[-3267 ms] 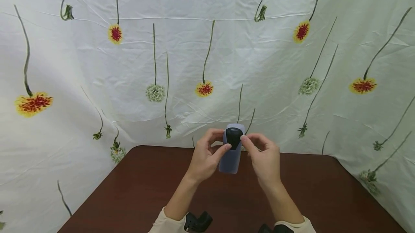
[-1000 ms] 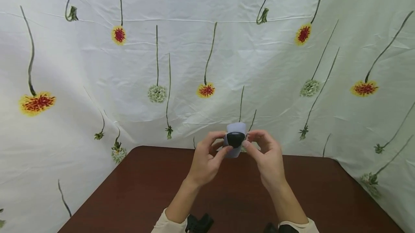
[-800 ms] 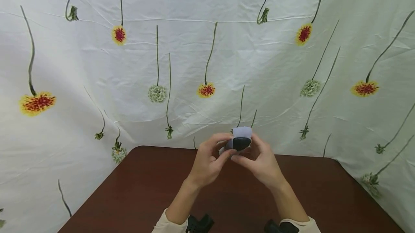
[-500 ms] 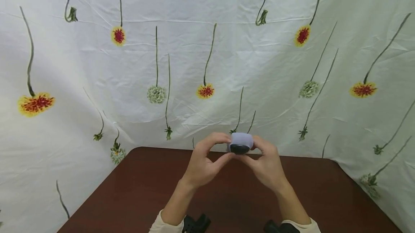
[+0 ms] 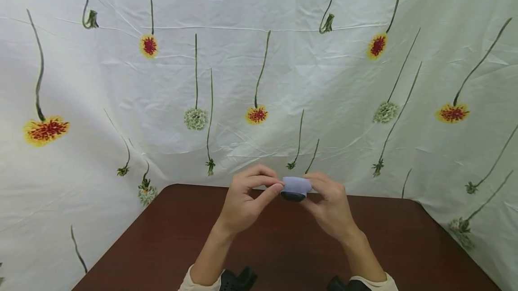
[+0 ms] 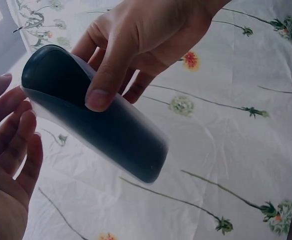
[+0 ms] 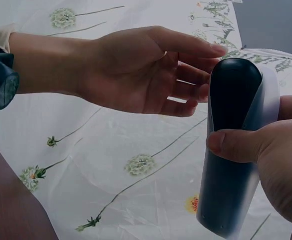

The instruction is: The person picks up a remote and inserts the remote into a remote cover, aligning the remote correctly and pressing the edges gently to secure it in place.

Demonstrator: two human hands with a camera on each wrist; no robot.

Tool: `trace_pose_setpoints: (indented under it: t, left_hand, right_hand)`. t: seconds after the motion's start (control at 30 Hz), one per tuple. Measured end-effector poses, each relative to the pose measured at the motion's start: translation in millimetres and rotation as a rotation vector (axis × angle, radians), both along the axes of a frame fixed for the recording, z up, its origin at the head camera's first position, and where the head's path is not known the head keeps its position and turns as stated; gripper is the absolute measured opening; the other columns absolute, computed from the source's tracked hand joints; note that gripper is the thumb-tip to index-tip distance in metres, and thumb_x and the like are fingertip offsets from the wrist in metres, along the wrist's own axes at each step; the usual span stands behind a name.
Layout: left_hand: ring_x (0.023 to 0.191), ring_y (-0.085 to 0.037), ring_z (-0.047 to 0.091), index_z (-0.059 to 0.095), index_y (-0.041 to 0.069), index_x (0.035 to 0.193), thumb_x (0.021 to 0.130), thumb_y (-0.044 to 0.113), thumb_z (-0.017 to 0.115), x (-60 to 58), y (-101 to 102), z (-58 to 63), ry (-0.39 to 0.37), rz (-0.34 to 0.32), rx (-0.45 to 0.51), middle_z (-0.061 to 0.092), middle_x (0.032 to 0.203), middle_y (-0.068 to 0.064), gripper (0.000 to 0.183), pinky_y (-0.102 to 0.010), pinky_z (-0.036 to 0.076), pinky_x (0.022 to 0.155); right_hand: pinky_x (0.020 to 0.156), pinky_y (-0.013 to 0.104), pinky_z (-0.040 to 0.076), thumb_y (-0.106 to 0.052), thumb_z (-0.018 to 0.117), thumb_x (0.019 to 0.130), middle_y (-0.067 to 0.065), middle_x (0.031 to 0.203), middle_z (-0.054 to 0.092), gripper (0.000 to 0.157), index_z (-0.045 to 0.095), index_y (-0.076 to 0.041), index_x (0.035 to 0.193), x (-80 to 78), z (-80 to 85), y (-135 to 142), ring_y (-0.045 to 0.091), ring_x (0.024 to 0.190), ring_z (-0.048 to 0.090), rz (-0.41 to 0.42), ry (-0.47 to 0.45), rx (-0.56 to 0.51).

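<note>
A long black handheld device with a rounded end, like a remote control, sits in a translucent whitish sleeve. Its exact kind does not show. My right hand grips it from the right side, thumb on the near face and fingers behind. The left hand is beside its left end. In the left wrist view, the left fingertips are loosely bent at the sleeve's edge, touching or almost touching it. The black end points toward me in the head view.
Under the raised hands lies a dark reddish-brown table. A white cloth printed with flowers hangs behind and at both sides. Black devices are strapped at both wrists, including the left wrist device.
The device in its sleeve has tipped until its end faces me, and has sunk slightly. The right hand shifted its hold to the side. My left hand loosened its grip and drew left.
</note>
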State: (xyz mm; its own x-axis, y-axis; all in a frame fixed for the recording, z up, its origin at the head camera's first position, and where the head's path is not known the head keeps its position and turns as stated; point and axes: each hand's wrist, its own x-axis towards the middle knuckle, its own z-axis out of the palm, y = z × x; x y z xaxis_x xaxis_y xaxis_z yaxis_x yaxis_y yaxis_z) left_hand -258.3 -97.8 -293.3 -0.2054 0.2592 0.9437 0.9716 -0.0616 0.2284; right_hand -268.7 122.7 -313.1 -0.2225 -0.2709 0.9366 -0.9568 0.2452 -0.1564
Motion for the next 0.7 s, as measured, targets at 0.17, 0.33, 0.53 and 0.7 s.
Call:
trace_pose_setpoints:
  t: [0.17, 0.33, 0.53, 0.7]
  left_hand:
    - [0.081, -0.017, 0.061, 0.078, 0.007, 0.091, 0.092, -0.001, 0.076, -1.2, -1.6, 0.3, -0.026, 0.009, -0.071, 0.067, 0.093, -0.003, 0.009, -0.030, 0.053, 0.069]
    - [0.079, -0.015, 0.058, 0.079, 0.008, 0.092, 0.091, -0.006, 0.075, -3.4, -4.1, -0.8, -0.058, -0.003, -0.125, 0.067, 0.094, -0.002, 0.014, -0.029, 0.050, 0.067]
    - [0.081, -0.015, 0.060, 0.076, 0.008, 0.096, 0.094, -0.008, 0.070, -3.5, -7.4, -0.8, -0.064, 0.018, -0.170, 0.066, 0.097, -0.001, 0.017, -0.030, 0.053, 0.069]
    - [0.079, -0.014, 0.057, 0.070, 0.009, 0.097, 0.098, -0.005, 0.067, -3.3, -5.0, -1.4, -0.017, 0.081, -0.134, 0.065, 0.098, -0.002, 0.014, -0.027, 0.052, 0.063]
  right_hand:
    - [0.085, 0.018, 0.052, -0.036, 0.070, 0.099, 0.008, 0.105, 0.072, 0.034, 0.076, -0.004, 0.106, -2.8, -2.0, 0.1, 0.024, 0.095, 0.067, -0.020, 0.048, 0.022]
    - [0.086, 0.018, 0.051, -0.034, 0.070, 0.100, 0.009, 0.106, 0.071, 0.030, 0.076, -0.006, 0.104, -5.3, -3.1, 0.3, 0.025, 0.097, 0.065, -0.031, 0.085, 0.028]
    - [0.084, 0.019, 0.049, -0.036, 0.066, 0.102, 0.008, 0.103, 0.071, 0.031, 0.076, -0.007, 0.101, -6.5, -3.5, -1.1, 0.026, 0.094, 0.064, -0.084, 0.115, 0.054]
    - [0.080, 0.022, 0.051, -0.036, 0.065, 0.102, 0.006, 0.102, 0.070, 0.032, 0.076, -0.006, 0.102, -5.3, -2.3, -2.4, 0.024, 0.090, 0.065, -0.112, 0.127, 0.082]
